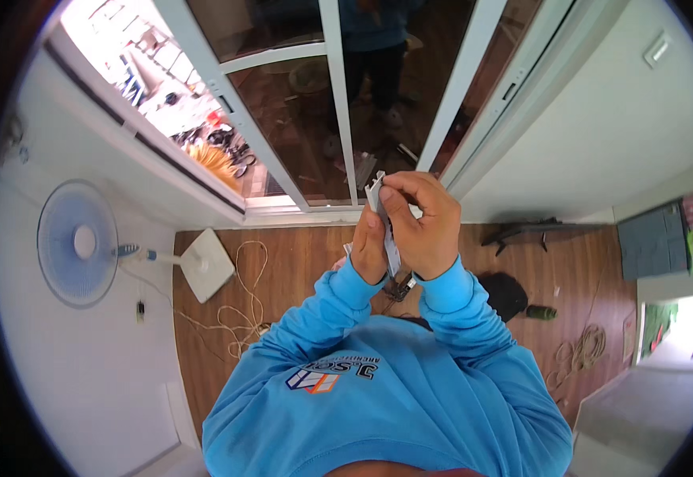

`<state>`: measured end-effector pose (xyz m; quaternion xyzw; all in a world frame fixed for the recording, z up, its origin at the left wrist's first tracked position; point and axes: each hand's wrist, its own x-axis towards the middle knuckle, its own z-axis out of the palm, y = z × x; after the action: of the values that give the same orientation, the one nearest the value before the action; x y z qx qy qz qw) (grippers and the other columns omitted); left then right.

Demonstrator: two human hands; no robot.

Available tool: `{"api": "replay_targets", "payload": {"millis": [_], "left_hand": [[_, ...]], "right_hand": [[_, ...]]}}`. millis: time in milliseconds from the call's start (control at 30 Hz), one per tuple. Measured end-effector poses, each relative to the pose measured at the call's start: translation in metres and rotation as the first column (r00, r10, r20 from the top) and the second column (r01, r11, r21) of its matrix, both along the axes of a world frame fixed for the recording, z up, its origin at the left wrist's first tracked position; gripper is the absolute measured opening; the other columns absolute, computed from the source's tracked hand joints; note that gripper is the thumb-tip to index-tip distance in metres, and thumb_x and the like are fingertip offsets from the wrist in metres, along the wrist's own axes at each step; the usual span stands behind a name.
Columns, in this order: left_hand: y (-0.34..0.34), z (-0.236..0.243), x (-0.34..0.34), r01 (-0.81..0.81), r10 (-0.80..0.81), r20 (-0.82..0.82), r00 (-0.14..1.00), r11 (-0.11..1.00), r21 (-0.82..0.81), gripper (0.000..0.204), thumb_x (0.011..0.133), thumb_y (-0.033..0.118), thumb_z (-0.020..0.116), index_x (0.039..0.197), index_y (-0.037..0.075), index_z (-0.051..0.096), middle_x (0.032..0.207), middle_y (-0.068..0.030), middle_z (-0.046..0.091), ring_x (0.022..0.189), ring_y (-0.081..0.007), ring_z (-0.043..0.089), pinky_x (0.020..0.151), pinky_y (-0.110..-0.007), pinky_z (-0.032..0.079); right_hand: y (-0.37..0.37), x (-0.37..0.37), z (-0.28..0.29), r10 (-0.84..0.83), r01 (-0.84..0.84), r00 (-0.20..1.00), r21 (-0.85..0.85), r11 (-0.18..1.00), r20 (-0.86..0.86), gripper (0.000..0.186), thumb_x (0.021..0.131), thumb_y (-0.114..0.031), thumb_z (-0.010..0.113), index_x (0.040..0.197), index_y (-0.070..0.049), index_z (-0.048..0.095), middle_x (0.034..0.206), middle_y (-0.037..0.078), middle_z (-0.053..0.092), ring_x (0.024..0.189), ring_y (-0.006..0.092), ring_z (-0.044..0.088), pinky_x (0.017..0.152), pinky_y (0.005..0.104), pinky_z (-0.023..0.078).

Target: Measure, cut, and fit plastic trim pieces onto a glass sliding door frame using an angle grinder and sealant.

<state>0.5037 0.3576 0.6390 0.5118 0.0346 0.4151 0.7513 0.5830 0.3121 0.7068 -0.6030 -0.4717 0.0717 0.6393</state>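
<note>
A pale grey, narrow profile strip (374,193) with a grooved end stands tilted in front of my chest, its top end showing above my fingers. My right hand (427,226) pinches it near that end between thumb and bent fingers. Lower down, my left hand (369,248) is closed against the strip's left side, thumb up. The strip's lower part runs down between my wrists and is partly hidden by them. Below it, a small dark tool-like item (398,288) shows between my sleeves; its kind is too covered to tell.
White-framed sliding glass doors (334,95) stand ahead, open at the left onto a cluttered outside area. A white fan (84,241) and loose cord (243,318) are at the left. At right are a dark flat object on feet (533,231), coiled cable (585,348) and grey drawers (655,242).
</note>
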Motion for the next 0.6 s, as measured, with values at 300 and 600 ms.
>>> {"api": "replay_targets", "payload": {"millis": [300, 600], "left_hand": [[0.078, 0.009, -0.002, 0.101, -0.059, -0.181, 0.982, 0.968, 0.230, 0.065, 0.095, 0.048, 0.025, 0.133, -0.005, 0.029, 0.108, -0.0138, 0.055, 0.098, -0.0195, 0.056, 0.084, -0.029, 0.044], [0.075, 0.012, 0.032, 0.128, -0.107, -0.122, 0.987, 0.976, 0.178, 0.065, 0.095, 0.050, 0.024, 0.131, -0.003, 0.033, 0.103, -0.0126, 0.058, 0.094, -0.0189, 0.057, 0.080, -0.029, 0.046]], "right_hand": [[0.065, -0.021, -0.005, -0.281, 0.294, 0.936, 0.031, 0.955, -0.210, 0.009, 0.082, -0.003, 0.062, 0.089, 0.002, 0.062, 0.087, 0.011, 0.062, 0.074, 0.0173, 0.061, 0.064, 0.0252, 0.049], [0.067, 0.005, -0.003, -0.335, 0.339, 0.939, 0.048, 0.940, -0.071, 0.007, 0.082, -0.004, 0.062, 0.088, 0.000, 0.061, 0.088, 0.011, 0.062, 0.076, 0.0191, 0.061, 0.062, 0.0263, 0.050]]}}
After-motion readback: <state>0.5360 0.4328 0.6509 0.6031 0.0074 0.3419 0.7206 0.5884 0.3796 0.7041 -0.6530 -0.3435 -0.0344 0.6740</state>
